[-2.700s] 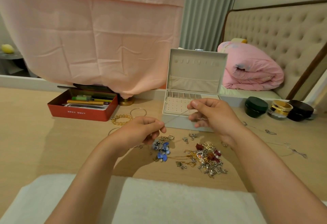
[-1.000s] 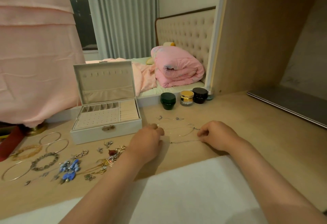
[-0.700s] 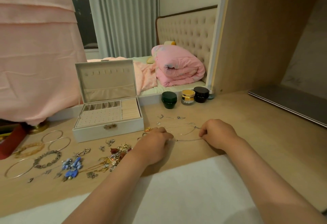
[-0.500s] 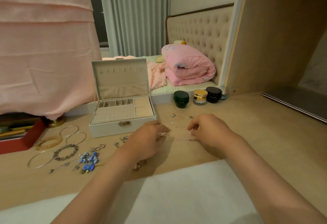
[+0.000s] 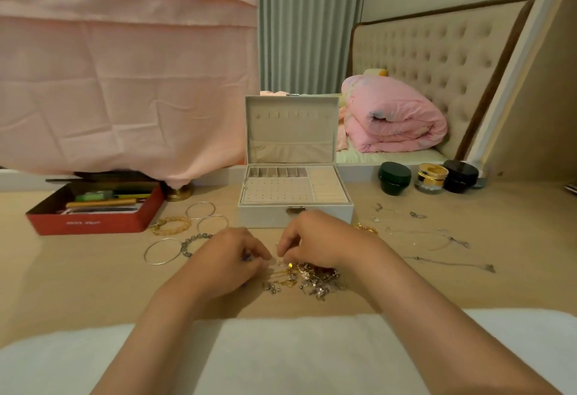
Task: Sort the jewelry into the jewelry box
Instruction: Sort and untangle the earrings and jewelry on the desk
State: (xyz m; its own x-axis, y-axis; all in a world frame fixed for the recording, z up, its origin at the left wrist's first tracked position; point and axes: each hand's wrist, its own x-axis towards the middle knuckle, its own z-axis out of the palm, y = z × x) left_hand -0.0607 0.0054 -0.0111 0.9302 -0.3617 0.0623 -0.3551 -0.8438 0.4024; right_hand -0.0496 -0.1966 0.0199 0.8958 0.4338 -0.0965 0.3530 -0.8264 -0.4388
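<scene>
The white jewelry box (image 5: 265, 218) stands open at the middle of the desk, its lid upright and its tray compartments bare. Just in front of it lies a tangled pile of small gold and silver jewelry (image 5: 315, 282). My left hand (image 5: 228, 257) and my right hand (image 5: 321, 241) are side by side over the pile's left edge, fingers curled down with the tips nearly meeting. Whether either hand pinches a piece is hidden by the fingers. Bangles (image 5: 162, 251) and an amber bead bracelet (image 5: 171, 226) lie to the left. Thin silver necklaces (image 5: 437, 238) lie to the right.
A red tin (image 5: 93, 223) of pens sits at the left. Three small jars (image 5: 395, 178) stand at the back right. A white towel (image 5: 281, 357) covers the desk's near edge. Pink cloth (image 5: 125, 82) hangs behind the tin. A bed lies beyond the desk.
Both hands left the thin necklace lying on the desk at the right and moved left to the jewelry pile in front of the box. The view swung left with them.
</scene>
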